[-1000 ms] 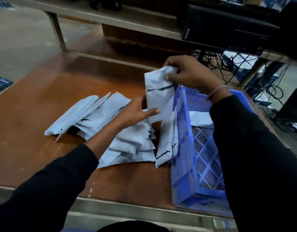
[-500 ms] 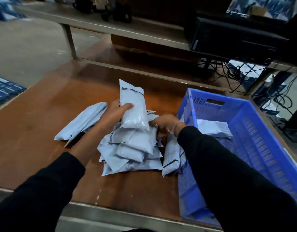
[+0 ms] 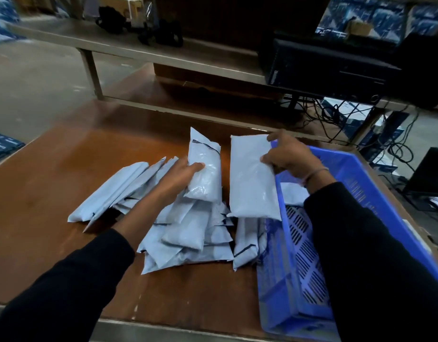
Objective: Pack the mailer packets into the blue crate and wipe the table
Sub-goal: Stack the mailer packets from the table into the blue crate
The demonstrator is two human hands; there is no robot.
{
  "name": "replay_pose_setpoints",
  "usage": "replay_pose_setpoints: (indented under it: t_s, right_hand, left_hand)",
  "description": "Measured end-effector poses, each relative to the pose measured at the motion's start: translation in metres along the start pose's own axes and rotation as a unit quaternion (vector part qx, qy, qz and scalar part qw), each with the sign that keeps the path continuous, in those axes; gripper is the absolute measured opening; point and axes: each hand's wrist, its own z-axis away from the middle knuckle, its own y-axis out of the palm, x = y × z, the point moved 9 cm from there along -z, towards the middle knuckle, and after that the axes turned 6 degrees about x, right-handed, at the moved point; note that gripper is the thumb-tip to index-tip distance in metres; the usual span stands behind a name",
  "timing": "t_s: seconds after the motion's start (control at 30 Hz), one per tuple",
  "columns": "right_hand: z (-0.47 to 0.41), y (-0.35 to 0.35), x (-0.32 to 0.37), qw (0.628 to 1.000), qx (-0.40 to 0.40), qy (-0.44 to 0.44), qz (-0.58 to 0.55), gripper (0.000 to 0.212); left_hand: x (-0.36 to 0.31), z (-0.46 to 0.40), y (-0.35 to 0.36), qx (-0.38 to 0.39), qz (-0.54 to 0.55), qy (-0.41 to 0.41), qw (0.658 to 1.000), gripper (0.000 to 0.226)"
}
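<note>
Packing was under way: the right hand gripped a mailer packet at the blue crate rim, while the left hand clasped another packet above the pile at the table centre. Next, likely, the right packet should drop into the crate at three o'clock.

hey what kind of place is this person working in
Probably a warehouse packing station: a pile of mailer packets on a wooden table, a blue crate beside it, and stacked printed boxes behind the shelf.
</note>
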Motion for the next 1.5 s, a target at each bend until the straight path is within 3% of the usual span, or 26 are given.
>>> replay_pose_setpoints:
  t_s: [0.1,0.23,0.33,0.43,0.53,0.63,0.73,0.83,0.9,1.0,1.07,1.23,1.37,1.5]
  right_hand:
    - [-0.001,-0.001,-0.002,0.989,0.046,-0.018,-0.143,0.056]
    - [0.000,0.017,-0.013,0.978,0.054,-0.010,-0.202,0.059]
    - [-0.004,0.021,-0.026,0.972,0.046,-0.001,-0.231,0.069]
    - [-0.006,0.018,-0.035,0.970,0.039,0.000,-0.239,0.072]
    - [-0.003,0.005,-0.041,0.973,0.019,-0.027,-0.229,0.077]
    - [0.007,-0.034,-0.035,0.983,-0.130,-0.126,-0.027,0.091]
    - [0.029,-0.066,-0.016,0.925,-0.246,-0.261,0.124,0.114]
    - [0.043,-0.083,-0.007,0.853,-0.282,-0.319,0.300,0.108]
    - [0.047,-0.095,-0.015,0.831,-0.287,-0.305,0.366,0.093]
    - [0.049,-0.121,-0.041,0.812,-0.310,-0.271,0.414,0.057]
    - [0.049,-0.140,-0.064,0.805,-0.316,-0.232,0.444,0.045]
    - [0.034,-0.161,-0.125,0.789,-0.288,-0.176,0.514,0.039]
    - [0.000,-0.143,-0.169,0.807,-0.211,-0.162,0.528,0.027]
    - [-0.035,-0.118,-0.192,0.843,-0.152,-0.147,0.494,0.037]
  left_hand:
    - [-0.003,0.001,0.024,0.027,0.045,-0.018,0.998,0.029]
    - [-0.013,0.003,0.056,0.111,0.126,-0.006,0.986,0.057]
    - [-0.027,0.003,0.074,0.174,0.052,0.026,0.983,0.070]
    - [-0.039,0.000,0.077,0.172,-0.095,0.068,0.978,0.090]
    - [-0.064,0.002,0.087,0.168,-0.204,0.134,0.955,0.090]
    - [-0.096,0.000,0.100,0.131,-0.354,0.219,0.900,0.103]
    - [-0.116,-0.006,0.122,0.084,-0.546,0.218,0.804,0.111]
    - [-0.148,0.003,0.168,0.037,-0.681,0.287,0.673,0.103]
    - [-0.165,0.004,0.198,0.019,-0.713,0.324,0.622,0.092]
    - [-0.175,-0.002,0.240,0.016,-0.728,0.362,0.581,0.073]
    - [-0.177,-0.006,0.267,0.020,-0.734,0.382,0.561,0.067]
    - [-0.149,-0.031,0.323,0.067,-0.741,0.399,0.536,0.065]
    - [-0.105,-0.067,0.345,0.098,-0.780,0.366,0.499,0.068]
    - [-0.074,-0.103,0.348,0.133,-0.792,0.285,0.523,0.075]
